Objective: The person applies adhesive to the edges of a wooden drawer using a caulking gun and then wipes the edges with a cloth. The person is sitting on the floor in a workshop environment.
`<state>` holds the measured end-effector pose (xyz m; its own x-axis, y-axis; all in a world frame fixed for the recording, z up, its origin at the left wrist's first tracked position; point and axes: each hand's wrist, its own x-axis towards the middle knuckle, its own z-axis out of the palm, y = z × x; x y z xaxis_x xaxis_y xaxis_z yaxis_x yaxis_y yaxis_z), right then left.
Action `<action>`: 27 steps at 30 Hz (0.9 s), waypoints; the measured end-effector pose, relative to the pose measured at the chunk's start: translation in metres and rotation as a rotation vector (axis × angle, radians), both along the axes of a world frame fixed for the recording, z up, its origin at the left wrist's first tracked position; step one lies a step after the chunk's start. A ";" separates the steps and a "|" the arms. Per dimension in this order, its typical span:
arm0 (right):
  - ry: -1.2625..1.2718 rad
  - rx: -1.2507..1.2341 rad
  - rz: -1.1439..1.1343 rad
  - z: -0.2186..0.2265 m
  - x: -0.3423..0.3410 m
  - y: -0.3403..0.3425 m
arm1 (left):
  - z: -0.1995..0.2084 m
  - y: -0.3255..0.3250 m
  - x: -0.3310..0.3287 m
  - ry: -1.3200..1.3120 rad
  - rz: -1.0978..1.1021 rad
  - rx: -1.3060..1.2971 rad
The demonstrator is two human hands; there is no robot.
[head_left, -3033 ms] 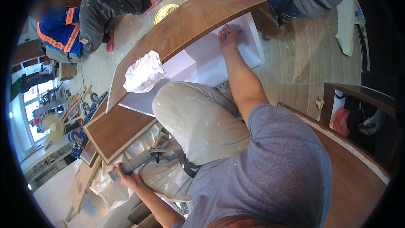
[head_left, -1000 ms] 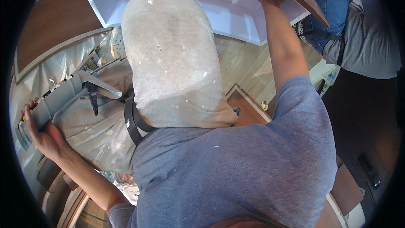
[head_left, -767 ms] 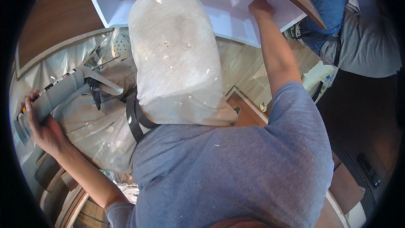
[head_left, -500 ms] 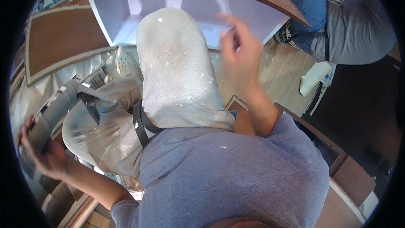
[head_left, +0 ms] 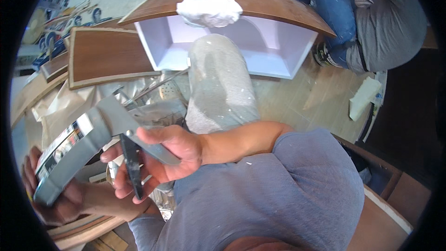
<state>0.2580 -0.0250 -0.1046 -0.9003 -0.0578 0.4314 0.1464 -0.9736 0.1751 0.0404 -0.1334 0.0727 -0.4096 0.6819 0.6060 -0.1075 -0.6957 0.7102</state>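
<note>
A worker in a gray-blue T-shirt (head_left: pixel 278 181) holds a gray caulking gun (head_left: pixel 100 132) at the left of the lap, slanted with its front end low and its handle toward the body. The left hand (head_left: pixel 67 202) cradles the front of the barrel, palm beneath and fingers up its far side. The right hand (head_left: pixel 172 151) has the handle in its palm, thumb laid along it, fingers spread around the black trigger (head_left: pixel 131 167); how hard it squeezes cannot be told. A printed label (head_left: pixel 69 146) shows along the barrel.

Beyond a raised knee (head_left: pixel 220 76) in pale, paint-flecked trousers sits an open box (head_left: pixel 272 67), white inside, beneath a long brown board (head_left: pixel 278 8). A crumpled white bundle (head_left: pixel 209 11) rests over the board's near edge. To the left stands a second brown board (head_left: pixel 107 58) with a light border, near rumpled plastic sheeting (head_left: pixel 69 104). At right, another person in blue jeans (head_left: pixel 341 9) and a gray top (head_left: pixel 388 37) is close beside the long board's end. A pale green scrap (head_left: pixel 364 97) lies on the wood-look floor (head_left: pixel 302 97).
</note>
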 end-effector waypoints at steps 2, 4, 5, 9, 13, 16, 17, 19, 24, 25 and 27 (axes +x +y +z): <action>0.061 -0.059 0.084 0.003 -0.011 -0.002 | 0.006 0.012 0.016 0.011 -0.032 0.011; 0.104 0.016 0.157 0.006 -0.027 -0.003 | 0.010 0.016 0.035 -0.022 -0.003 0.024; 0.009 0.130 0.164 0.004 -0.030 -0.002 | 0.008 0.016 0.043 -0.016 0.304 -0.002; 0.025 -0.142 0.117 -0.013 -0.032 -0.004 | -0.028 0.032 0.029 -0.111 0.574 -0.203; -0.043 -0.049 0.151 -0.025 -0.020 -0.016 | -0.041 0.020 0.026 -0.155 0.527 -0.165; -0.097 -0.104 0.145 -0.031 -0.018 -0.014 | -0.039 0.025 0.032 -0.137 0.521 -0.195; -0.082 -0.074 0.142 -0.033 -0.018 -0.013 | -0.038 0.027 0.033 -0.120 0.512 -0.241; -0.104 -0.068 0.127 -0.035 -0.021 -0.008 | -0.039 0.034 0.031 -0.103 0.510 -0.207; -0.093 -0.048 0.110 -0.033 -0.028 -0.001 | -0.042 0.040 0.022 -0.096 0.493 -0.196; -0.069 -0.039 0.111 -0.031 -0.028 0.000 | -0.042 0.040 0.022 -0.100 0.487 -0.197; -0.080 -0.042 0.111 -0.030 -0.027 0.000 | -0.042 0.041 0.023 -0.103 0.480 -0.192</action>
